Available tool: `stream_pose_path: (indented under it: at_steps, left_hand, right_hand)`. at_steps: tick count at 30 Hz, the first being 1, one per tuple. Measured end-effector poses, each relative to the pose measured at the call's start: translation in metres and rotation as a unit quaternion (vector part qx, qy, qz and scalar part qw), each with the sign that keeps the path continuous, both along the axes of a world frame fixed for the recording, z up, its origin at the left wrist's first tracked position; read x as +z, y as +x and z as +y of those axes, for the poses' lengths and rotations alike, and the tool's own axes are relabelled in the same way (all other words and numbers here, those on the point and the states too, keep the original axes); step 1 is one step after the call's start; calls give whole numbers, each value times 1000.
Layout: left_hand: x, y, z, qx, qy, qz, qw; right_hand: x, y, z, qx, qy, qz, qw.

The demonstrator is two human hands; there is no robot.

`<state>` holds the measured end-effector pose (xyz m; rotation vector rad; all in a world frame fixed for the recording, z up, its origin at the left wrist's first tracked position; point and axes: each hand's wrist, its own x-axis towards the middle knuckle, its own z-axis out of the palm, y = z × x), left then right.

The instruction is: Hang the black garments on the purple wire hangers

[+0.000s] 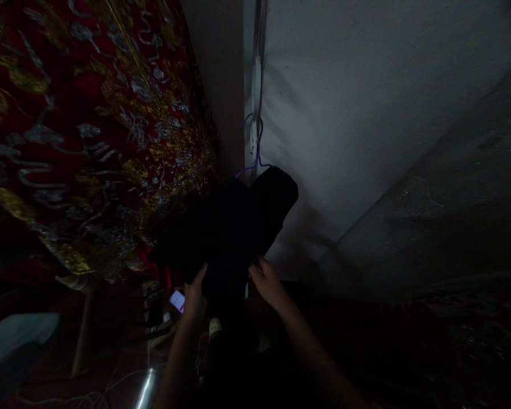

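A black garment (234, 221) hangs on a purple wire hanger (259, 147) in the middle of the view. Its exact kind is lost in the dark. My left hand (195, 294) grips the garment's lower left edge, thumb pointing up along the cloth. At the right edge, my right hand (264, 275) pinches the cloth with its fingers curled. The hanger's hook sits by a narrow white strip (256, 85) on the wall; what it hooks onto is hard to make out.
Red cloth with gold and silver embroidery (97, 130) fills the left. A pale wall (344, 113) stands at right. Below left are a lit phone screen (177, 301), a wooden leg (83, 335), a bright tube (145, 389) and cables (89, 397). A pale clog (214, 328) shows below.
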<state>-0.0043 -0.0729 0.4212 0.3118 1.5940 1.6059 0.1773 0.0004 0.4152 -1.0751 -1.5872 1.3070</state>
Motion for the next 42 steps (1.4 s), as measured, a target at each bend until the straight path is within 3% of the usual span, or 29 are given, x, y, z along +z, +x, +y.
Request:
stream_pose_path:
  at_steps: [4, 6, 7, 11, 13, 17, 21, 24, 27, 29, 30, 32, 34, 36, 39, 41, 42]
  left_hand:
    - [-14, -1, 1, 116, 54, 176, 976]
    - [-21, 12, 1, 115, 88, 280, 949]
    - [-24, 23, 1, 74, 103, 318, 940]
    - [-23, 67, 12, -216, 131, 354, 901]
    - [-17, 80, 22, -256, 128, 356, 890]
    - [-11, 83, 40, -268, 138, 377, 876]
    - [-26, 78, 49, -339, 111, 387, 850]
    - [-27, 73, 55, -370, 104, 383, 840]
    - [9, 64, 62, -390, 142, 379, 827]
    - [51, 55, 70, -353, 207, 397, 822]
    - [74, 50, 76, -304, 246, 417, 820]
    - [117, 41, 89, -246, 303, 473, 790]
    - [147, 36, 105, -257, 330, 530, 737]
    - [162, 34, 119, -272, 338, 575, 694]
    - [165, 32, 130, -274, 344, 615, 655]
    - [166, 25, 131, -247, 352, 622, 654]
    - [169, 19, 131, -212, 357, 619, 667]
  right_hand:
    - [-2, 19, -5, 28, -53, -14, 998]
    - [-1, 24, -9, 27, -82, -11, 996]
    - [0, 25, -11, 29, -95, -8, 995]
    - [7, 23, -13, 53, -115, 19, 992]
    - [16, 22, -7, 44, -120, 38, 991]
    - [59, 25, 22, -10, -114, 87, 990]
    - [128, 20, 54, -97, -32, 163, 981]
    - [163, 12, 61, -119, 22, 197, 973]
    - [167, 7, 56, -100, 41, 191, 976]
    - [162, 8, 52, -93, 48, 172, 980]
    - [159, 9, 50, -93, 53, 161, 981]
    - [157, 10, 48, -92, 73, 139, 983]
    - [157, 8, 48, -99, 105, 115, 983]
    - [157, 3, 50, -132, 147, 83, 977]
    - [146, -7, 56, -188, 199, 39, 961]
    - [129, -12, 63, -191, 207, 5, 960]
    - [118, -13, 66, -187, 196, -14, 963]
